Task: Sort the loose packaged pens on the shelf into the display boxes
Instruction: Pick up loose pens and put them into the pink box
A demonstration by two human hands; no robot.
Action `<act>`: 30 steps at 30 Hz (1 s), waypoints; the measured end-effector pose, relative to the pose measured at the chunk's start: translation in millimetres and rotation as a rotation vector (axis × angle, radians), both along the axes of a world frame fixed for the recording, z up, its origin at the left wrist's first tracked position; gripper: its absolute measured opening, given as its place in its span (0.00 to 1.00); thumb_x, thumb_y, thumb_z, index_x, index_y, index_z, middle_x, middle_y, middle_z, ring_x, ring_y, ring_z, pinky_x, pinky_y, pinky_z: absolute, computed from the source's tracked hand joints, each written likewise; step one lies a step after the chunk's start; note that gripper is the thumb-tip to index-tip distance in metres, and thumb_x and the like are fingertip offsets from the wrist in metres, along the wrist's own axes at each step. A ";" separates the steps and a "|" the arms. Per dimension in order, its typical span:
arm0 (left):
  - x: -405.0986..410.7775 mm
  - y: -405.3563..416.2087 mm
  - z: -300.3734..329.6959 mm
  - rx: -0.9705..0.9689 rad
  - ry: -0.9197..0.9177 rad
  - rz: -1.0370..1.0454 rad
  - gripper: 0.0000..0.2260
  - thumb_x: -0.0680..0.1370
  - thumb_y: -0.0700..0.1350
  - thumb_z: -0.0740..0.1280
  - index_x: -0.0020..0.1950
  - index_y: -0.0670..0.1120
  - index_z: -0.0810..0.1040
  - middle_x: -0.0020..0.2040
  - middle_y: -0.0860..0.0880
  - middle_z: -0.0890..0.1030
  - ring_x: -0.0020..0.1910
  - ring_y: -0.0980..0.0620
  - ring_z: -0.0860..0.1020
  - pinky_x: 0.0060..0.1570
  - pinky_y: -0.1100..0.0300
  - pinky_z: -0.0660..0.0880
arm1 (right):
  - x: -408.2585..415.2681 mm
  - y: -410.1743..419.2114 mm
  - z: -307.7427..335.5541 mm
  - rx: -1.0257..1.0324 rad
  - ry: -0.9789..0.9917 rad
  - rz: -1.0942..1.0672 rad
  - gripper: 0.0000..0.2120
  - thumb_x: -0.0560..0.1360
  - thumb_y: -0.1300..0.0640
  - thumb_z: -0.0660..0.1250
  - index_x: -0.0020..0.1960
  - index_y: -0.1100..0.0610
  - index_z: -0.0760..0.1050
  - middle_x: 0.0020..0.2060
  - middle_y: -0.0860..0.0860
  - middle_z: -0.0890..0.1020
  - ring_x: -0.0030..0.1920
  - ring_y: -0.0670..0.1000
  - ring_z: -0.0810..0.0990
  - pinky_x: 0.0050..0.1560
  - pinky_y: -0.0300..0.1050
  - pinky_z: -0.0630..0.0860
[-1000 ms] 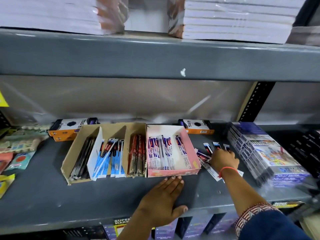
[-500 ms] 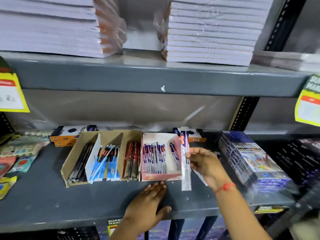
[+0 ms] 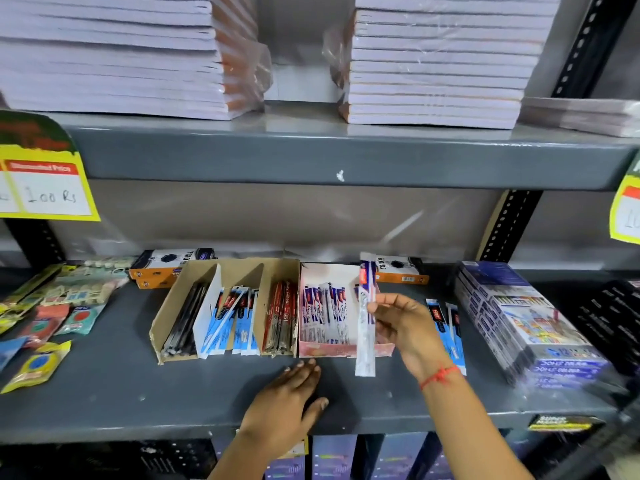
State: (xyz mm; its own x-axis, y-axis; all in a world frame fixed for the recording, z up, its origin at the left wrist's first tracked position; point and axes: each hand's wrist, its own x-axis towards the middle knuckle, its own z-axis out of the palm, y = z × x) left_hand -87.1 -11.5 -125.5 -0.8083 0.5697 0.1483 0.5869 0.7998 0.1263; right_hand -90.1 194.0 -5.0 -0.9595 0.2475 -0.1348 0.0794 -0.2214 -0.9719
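Observation:
My right hand holds a packaged pen upright over the right side of the pink display box, which has several blue-and-red packaged pens lying in it. Left of it stands a brown cardboard display box with compartments of black, blue and red pens. A few loose packaged pens lie on the grey shelf to the right of my right hand. My left hand rests flat on the shelf in front of the pink box, fingers apart, holding nothing.
Stacked colour-pencil boxes sit at the right. Small packets lie at the left. Orange-and-black boxes stand behind the display boxes. The upper shelf carries notebook stacks. Yellow price tags hang from its edge.
My right hand took a packaged pen from the loose pile, lifted it and brought it left over the pink box. My left hand stayed flat on the shelf.

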 end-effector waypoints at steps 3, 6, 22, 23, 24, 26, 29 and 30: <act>-1.6 2.4 2.7 0.019 0.010 -0.022 0.27 0.81 0.60 0.47 0.77 0.49 0.53 0.77 0.53 0.53 0.75 0.55 0.50 0.71 0.63 0.44 | -22.5 15.8 6.9 0.044 -0.018 -0.069 0.12 0.71 0.73 0.66 0.34 0.59 0.77 0.24 0.48 0.82 0.26 0.46 0.74 0.26 0.33 0.73; -1.5 5.7 7.6 0.079 0.003 -0.007 0.26 0.81 0.59 0.50 0.76 0.50 0.56 0.77 0.53 0.56 0.74 0.55 0.54 0.70 0.63 0.52 | -50.6 18.6 6.5 0.219 -0.093 -0.111 0.13 0.71 0.73 0.67 0.33 0.58 0.73 0.28 0.54 0.77 0.27 0.49 0.70 0.27 0.38 0.71; 0.0 2.9 10.5 0.130 0.114 -0.069 0.20 0.65 0.57 0.70 0.53 0.48 0.84 0.52 0.52 0.84 0.50 0.56 0.82 0.46 0.64 0.78 | -103.8 -12.6 -43.5 1.190 -0.417 -0.027 0.12 0.76 0.67 0.54 0.54 0.67 0.75 0.55 0.63 0.81 0.55 0.62 0.80 0.54 0.51 0.77; 0.1 2.8 10.6 0.120 0.109 -0.072 0.20 0.65 0.57 0.71 0.53 0.48 0.84 0.52 0.52 0.84 0.50 0.56 0.82 0.46 0.64 0.78 | -102.8 -12.2 -43.6 1.205 -0.410 -0.030 0.12 0.76 0.68 0.54 0.53 0.67 0.75 0.55 0.64 0.81 0.55 0.62 0.80 0.54 0.51 0.77; 0.1 2.6 11.1 0.106 0.108 -0.070 0.20 0.65 0.57 0.71 0.53 0.49 0.84 0.52 0.53 0.84 0.50 0.56 0.82 0.46 0.65 0.78 | -102.4 -12.4 -42.1 1.221 -0.399 -0.034 0.12 0.76 0.68 0.54 0.53 0.67 0.75 0.55 0.64 0.80 0.55 0.63 0.80 0.55 0.52 0.77; -0.5 2.9 10.7 0.099 0.111 -0.067 0.20 0.64 0.57 0.72 0.52 0.49 0.85 0.52 0.52 0.85 0.49 0.56 0.82 0.46 0.65 0.78 | -100.4 -11.1 -36.3 1.227 -0.361 -0.058 0.13 0.76 0.67 0.54 0.54 0.68 0.74 0.54 0.64 0.80 0.55 0.64 0.79 0.54 0.52 0.77; -1.2 3.5 10.1 0.096 0.095 -0.046 0.19 0.65 0.55 0.70 0.52 0.47 0.85 0.51 0.51 0.85 0.48 0.55 0.83 0.44 0.63 0.79 | -93.3 0.5 -24.8 1.139 -0.301 -0.180 0.13 0.76 0.65 0.56 0.54 0.68 0.76 0.54 0.67 0.80 0.54 0.65 0.80 0.51 0.49 0.77; -0.8 4.1 9.5 0.098 0.100 -0.044 0.19 0.65 0.54 0.70 0.52 0.47 0.85 0.51 0.51 0.85 0.48 0.55 0.83 0.43 0.62 0.79 | -88.1 9.3 -23.9 1.087 -0.318 -0.208 0.13 0.76 0.65 0.56 0.55 0.68 0.76 0.55 0.66 0.80 0.55 0.65 0.80 0.48 0.44 0.78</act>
State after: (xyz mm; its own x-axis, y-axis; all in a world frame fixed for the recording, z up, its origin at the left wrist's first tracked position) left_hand -87.9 -7.4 -116.0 -0.7610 0.5834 0.2837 0.6350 0.7595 0.1414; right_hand -178.3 203.3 -28.9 -0.8472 0.5309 0.0185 0.4152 0.6835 -0.6003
